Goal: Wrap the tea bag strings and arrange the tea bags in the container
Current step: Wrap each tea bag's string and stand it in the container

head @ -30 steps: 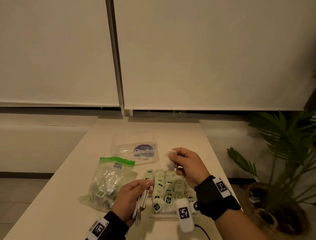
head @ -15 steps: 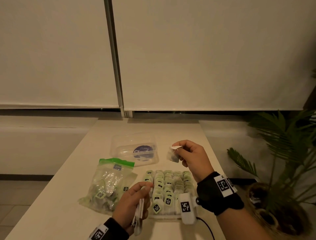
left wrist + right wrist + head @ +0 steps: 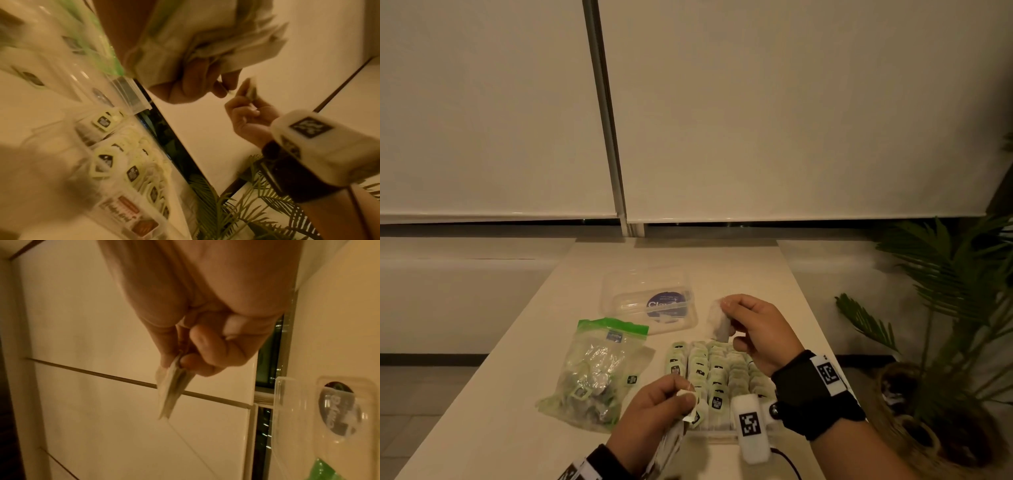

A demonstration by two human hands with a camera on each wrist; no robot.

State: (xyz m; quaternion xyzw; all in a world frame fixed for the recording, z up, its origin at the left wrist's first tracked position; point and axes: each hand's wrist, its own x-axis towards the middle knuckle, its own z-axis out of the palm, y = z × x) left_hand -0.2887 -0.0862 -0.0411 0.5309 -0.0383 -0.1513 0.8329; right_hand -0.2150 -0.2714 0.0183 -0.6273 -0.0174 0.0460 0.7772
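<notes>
Right hand (image 3: 760, 329) pinches tea bag (image 3: 717, 323) above container (image 3: 719, 430); left hand (image 3: 654, 416) pinches its tag (image 3: 686, 394), string likely taut for wrapping.

Pale table (image 3: 739, 263). On it: clear lid (image 3: 650, 301) at the far side, green-topped zip bag (image 3: 599, 370) to the left, clear container (image 3: 717, 373) of tea bags just right of the bag.

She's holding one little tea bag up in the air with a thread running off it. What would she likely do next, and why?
Probably wind the thin string round the small pale tea bag. The right hand pinches that bag above the clear tray of green-tagged tea bags, the string trails loose from it, and the left hand pinches its paper tag. Wrapping likely comes before placing.
</notes>
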